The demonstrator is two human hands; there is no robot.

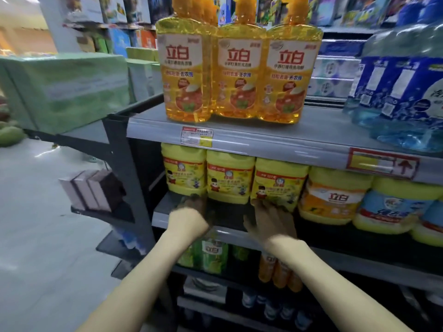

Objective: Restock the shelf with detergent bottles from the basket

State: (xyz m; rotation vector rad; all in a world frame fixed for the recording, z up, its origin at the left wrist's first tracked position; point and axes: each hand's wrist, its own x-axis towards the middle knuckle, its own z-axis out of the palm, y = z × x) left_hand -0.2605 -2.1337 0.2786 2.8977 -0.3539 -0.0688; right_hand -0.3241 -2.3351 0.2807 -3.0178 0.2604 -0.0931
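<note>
Three yellow detergent bottles stand in a row on the middle shelf [230, 218]: a left one [184, 170], a middle one [230, 178] and a right one [279, 183]. My left hand [191, 206] reaches onto the shelf and its fingertips touch the base of the left bottle; the hand is blurred. My right hand [271, 220] lies with straight, spread fingers against the base of the right bottle. Neither hand holds anything. The basket is out of view.
Three orange dish-soap bottles [237, 68] stand on the top shelf [311, 133], with blue jugs [402, 92] to their right. More tubs [333, 195] fill the middle shelf's right side. Green and orange bottles [211, 254] stand on the shelf below. The aisle floor [48, 224] lies to the left.
</note>
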